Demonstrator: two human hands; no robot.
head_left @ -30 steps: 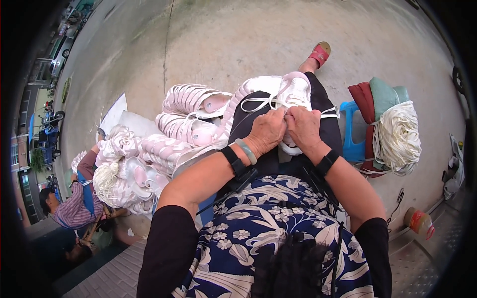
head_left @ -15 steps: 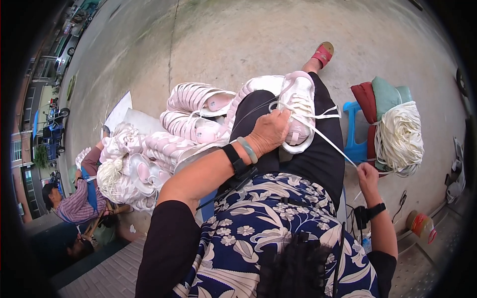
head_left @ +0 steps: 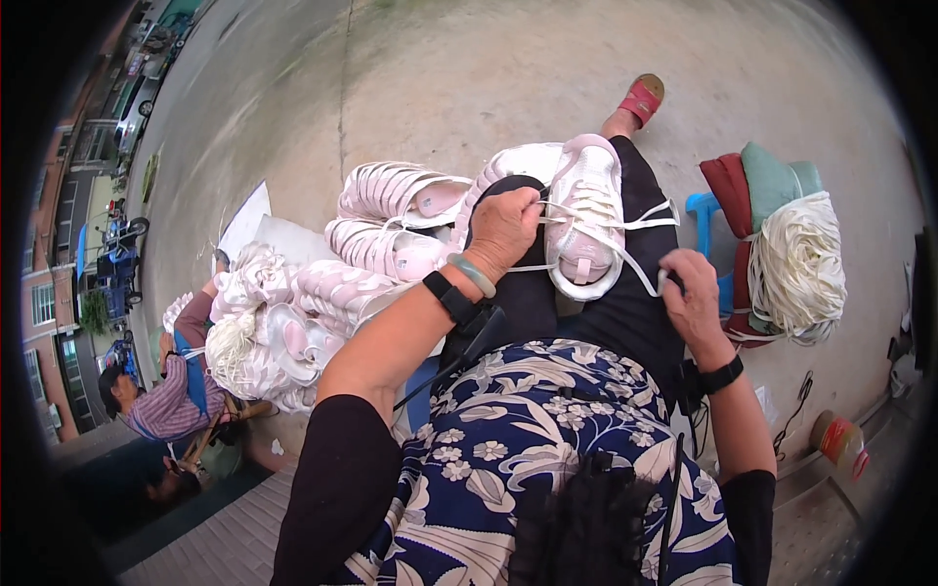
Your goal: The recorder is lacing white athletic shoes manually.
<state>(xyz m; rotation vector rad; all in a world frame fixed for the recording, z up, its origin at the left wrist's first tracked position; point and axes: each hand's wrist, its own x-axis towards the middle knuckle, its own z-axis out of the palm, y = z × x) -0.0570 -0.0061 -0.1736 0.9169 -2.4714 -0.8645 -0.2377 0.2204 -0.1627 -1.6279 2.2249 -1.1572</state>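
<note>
White-and-pink sneaker (head_left: pixel 586 217) right of upper centre, on black-trousered legs (head_left: pixel 643 176); left hand (head_left: pixel 503 232) at its left side, fingers narrow, pinching a white lace (head_left: pixel 553 206); right hand (head_left: pixel 692 301) lower right of it, fingers curled beside the loose lace end (head_left: pixel 641 272), cannot tell if gripping; stacked pink-white shoes (head_left: pixel 386 205) left of centre; cream lace bundle (head_left: pixel 801 269) at right, against green and red cloth (head_left: pixel 767 181); blue stool (head_left: pixel 702 220) just left; red slipper (head_left: pixel 642 101) upper right.

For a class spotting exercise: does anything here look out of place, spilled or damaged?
Nothing clearly stands out. The white lace trails loose beside the shoe, but the left hand pinches part of it, so that looks ordinary; no spill or damage shows.
</note>
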